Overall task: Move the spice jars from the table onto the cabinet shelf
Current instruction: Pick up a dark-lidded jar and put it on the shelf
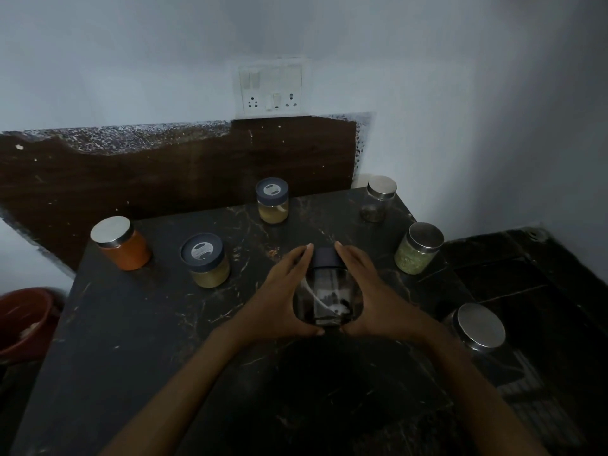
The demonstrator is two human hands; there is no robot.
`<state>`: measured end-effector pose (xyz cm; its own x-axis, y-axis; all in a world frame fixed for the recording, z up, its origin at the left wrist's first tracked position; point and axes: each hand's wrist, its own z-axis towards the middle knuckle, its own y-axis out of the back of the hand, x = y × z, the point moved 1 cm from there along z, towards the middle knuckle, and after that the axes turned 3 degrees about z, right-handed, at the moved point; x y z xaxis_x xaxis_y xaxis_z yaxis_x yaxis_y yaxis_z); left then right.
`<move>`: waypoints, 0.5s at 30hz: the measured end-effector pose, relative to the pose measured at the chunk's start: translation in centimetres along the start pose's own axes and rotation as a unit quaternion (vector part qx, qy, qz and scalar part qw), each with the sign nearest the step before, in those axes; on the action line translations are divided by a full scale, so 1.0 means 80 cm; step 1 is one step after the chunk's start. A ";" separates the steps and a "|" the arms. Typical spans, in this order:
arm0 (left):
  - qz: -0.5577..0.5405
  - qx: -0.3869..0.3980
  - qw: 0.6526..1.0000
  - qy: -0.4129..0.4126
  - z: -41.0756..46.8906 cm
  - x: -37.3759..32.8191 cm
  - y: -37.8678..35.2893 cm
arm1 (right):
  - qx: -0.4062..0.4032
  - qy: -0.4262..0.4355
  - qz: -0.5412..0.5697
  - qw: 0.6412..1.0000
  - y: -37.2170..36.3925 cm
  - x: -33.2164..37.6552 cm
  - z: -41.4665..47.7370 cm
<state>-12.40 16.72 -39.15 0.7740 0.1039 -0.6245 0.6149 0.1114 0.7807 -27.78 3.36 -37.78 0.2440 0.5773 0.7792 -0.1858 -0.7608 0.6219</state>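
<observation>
A clear glass jar with a dark lid [327, 292] is tipped toward me in the middle of the dark marble table [138, 340]. My left hand [286, 297] and my right hand [371, 297] cup it from both sides, thumbs under its base and fingers reaching up to the lid. Around it stand an orange jar with a silver lid [121, 246], two yellow-powder jars with dark lids [205, 260] [273, 200], a nearly empty silver-lidded jar [378, 199], a green-herb jar [418, 248] and a silver-lidded jar [477, 327] at the right edge. No cabinet shelf is in view.
A wall with a socket plate [271, 88] and a brown backsplash [164, 176] rises behind the table. A red bucket [23, 317] sits low at the left. Dark floor or counter [526, 274] lies to the right of the table.
</observation>
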 end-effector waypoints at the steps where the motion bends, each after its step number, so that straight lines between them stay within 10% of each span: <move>1: -0.016 -0.010 1.000 0.004 -0.002 0.000 0.002 | -0.002 -0.001 0.006 1.000 0.000 0.000 -0.001; 15: -0.048 -0.020 0.999 0.012 -0.019 -0.006 -0.002 | 0.013 -0.003 0.028 1.000 -0.006 0.008 -0.004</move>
<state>-13.15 18.12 -39.01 0.7077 0.1144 -0.6972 0.6791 0.1622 0.7159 -27.81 4.16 -37.59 0.2395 0.5325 0.8119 -0.1744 -0.7990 0.5755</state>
